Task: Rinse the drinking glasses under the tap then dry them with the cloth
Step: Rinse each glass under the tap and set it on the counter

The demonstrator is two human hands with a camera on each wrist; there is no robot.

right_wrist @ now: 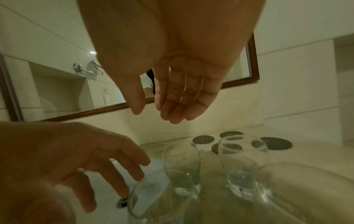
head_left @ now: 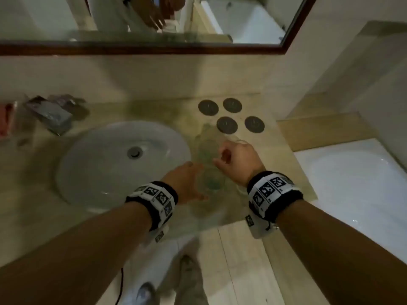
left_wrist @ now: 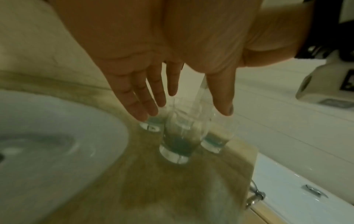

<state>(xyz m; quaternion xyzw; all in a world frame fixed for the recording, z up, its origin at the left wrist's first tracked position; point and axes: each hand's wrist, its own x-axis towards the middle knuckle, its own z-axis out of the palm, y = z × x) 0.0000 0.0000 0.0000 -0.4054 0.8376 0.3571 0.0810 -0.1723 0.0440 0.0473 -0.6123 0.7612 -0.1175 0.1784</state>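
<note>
Several clear drinking glasses stand upright on the beige counter [head_left: 259, 150] just right of the sink. My left hand [head_left: 198, 181] hovers over the nearest glass [head_left: 211, 183], fingers straight and spread; in the left wrist view the left hand [left_wrist: 184, 113] hangs above that glass [left_wrist: 178, 136] with two more beside it, holding nothing. My right hand [head_left: 220, 157] is above the farther glasses [head_left: 207, 150]; in the right wrist view the right hand [right_wrist: 153, 116] is loosely relaxed and empty over a glass [right_wrist: 243, 163]. No cloth or tap is in view.
The white round sink [head_left: 110, 164] lies to the left of the glasses. Several dark round coasters [head_left: 226, 125] sit behind them. Foil packets [head_left: 50, 115] lie at the back left. A framed mirror [head_left: 154, 23] is on the wall and a white bathtub [head_left: 352, 194] borders the counter's right edge.
</note>
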